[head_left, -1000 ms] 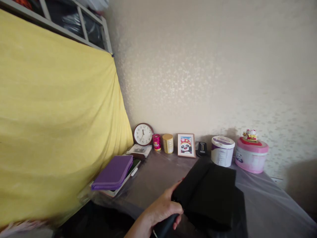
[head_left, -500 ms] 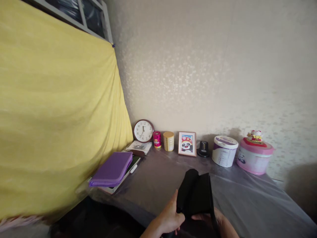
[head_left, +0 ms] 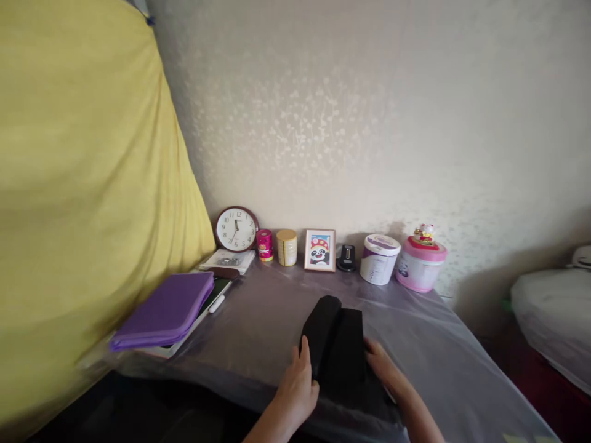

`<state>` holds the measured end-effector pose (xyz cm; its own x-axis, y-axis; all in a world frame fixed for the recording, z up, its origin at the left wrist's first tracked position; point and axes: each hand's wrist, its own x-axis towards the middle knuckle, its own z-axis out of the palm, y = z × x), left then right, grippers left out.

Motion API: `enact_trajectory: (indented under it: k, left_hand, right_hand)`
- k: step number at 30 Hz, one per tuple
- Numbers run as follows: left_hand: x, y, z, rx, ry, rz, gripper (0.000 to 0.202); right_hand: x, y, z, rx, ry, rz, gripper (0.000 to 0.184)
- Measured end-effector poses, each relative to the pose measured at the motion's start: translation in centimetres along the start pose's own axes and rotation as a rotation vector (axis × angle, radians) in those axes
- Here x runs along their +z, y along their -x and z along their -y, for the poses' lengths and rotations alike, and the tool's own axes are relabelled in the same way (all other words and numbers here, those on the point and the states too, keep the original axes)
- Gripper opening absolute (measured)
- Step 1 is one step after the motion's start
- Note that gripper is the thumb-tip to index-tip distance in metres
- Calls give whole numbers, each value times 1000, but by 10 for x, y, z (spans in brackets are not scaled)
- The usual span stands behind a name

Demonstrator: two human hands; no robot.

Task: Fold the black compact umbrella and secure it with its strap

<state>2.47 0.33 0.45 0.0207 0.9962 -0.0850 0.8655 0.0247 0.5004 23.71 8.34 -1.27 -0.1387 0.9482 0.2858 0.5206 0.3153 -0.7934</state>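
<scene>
A folded black cloth (head_left: 336, 342) lies on the table (head_left: 429, 344), which is covered in clear plastic sheet. My left hand (head_left: 298, 389) presses against the cloth's left side, fingers together and stretched forward. My right hand (head_left: 384, 367) rests flat against its right side, fingers extended. Both hands flank the cloth near the table's front edge.
Along the wall stand a round clock (head_left: 236, 228), a red tin (head_left: 265, 245), a yellow tin (head_left: 287, 247), a panda picture (head_left: 320, 250), a black device (head_left: 346, 257), a white tub (head_left: 379, 259) and a pink tin (head_left: 420, 264). A purple case (head_left: 165, 309) lies left. Yellow curtain (head_left: 83, 203) hangs left.
The black cloth went from a wide spread to a narrow folded bundle. My right hand came into view beside it. The camera turned right, showing a white bed at right.
</scene>
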Motion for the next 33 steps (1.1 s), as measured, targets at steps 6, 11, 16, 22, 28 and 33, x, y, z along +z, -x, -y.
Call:
enact_trajectory:
  k: [6, 11, 16, 22, 28, 33]
  left_hand:
    - [-7, 3, -7, -29, -56, 46, 76]
    - [-11, 3, -11, -33, -91, 69, 73]
    - [-15, 3, -14, -57, -128, 121, 73]
    - [-18, 4, -17, -64, -165, 142, 75]
    - [-16, 1, -17, -74, -157, 152, 77]
    - [-19, -1, -17, -50, -147, 140, 78]
  right_hand:
    - [-8, -4, 7, 48, 239, -207, 36]
    - [4, 4, 21, 146, 360, -129, 39]
    - [10, 1, 12, 235, 374, -136, 36]
    - [24, -28, 32, 192, -31, -151, 34]
    - [64, -55, 67, 283, -205, -123, 38]
    - [85, -57, 73, 411, -370, 18, 36]
